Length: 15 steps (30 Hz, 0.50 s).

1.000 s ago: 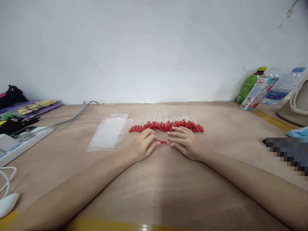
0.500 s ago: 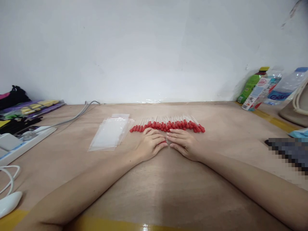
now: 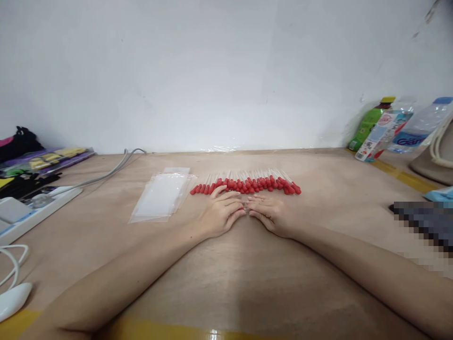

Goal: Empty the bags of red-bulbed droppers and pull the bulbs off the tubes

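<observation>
Pinching a red piece (image 3: 243, 208) now, mostly hidden, in the grip of the left hand (image 3: 222, 214), at its three-o'clock end! Apparently lying nine-to-three, short of red-tipped sticks (image 3: 262, 182) at twelve; facing the right hand (image 3: 274, 215), can't tell that grip's state.

Partial "Gan" on blue-capped bottle (image 3: 422, 130)

Your head-worn camera looks forward and down over the table (image 3: 198, 278), facing the wall (image 3: 212, 71) across the upper frame, near enough that your left hand (image 3: 222, 213) and right hand (image 3: 272, 215) show just below the centre
</observation>
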{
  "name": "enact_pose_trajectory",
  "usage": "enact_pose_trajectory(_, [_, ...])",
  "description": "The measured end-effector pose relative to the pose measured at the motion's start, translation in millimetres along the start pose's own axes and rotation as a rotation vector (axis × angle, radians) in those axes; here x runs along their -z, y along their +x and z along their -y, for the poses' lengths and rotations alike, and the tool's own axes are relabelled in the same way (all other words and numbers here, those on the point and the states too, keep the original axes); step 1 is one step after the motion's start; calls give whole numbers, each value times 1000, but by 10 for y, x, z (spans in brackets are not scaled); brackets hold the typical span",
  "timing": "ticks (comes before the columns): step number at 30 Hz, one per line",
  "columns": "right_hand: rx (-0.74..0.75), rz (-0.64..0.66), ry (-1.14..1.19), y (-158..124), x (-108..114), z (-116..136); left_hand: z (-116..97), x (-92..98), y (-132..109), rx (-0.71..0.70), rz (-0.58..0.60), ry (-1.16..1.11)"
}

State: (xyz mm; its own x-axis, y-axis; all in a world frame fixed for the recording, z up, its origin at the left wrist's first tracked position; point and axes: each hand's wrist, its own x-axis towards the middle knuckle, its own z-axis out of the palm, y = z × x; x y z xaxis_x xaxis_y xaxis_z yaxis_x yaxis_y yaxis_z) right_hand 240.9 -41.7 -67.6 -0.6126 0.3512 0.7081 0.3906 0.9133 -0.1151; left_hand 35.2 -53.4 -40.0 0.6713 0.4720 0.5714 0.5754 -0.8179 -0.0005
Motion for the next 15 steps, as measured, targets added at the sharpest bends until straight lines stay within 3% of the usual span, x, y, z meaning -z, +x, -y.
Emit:
enact_pose_trajectory(8, [46,-1,10,-48,5,-22,-25,48,4,-25,82,1])
enact_pose_trajectory(15, [115,-22,-59,-62,12,-16,-40,89,4,-46,78,47])
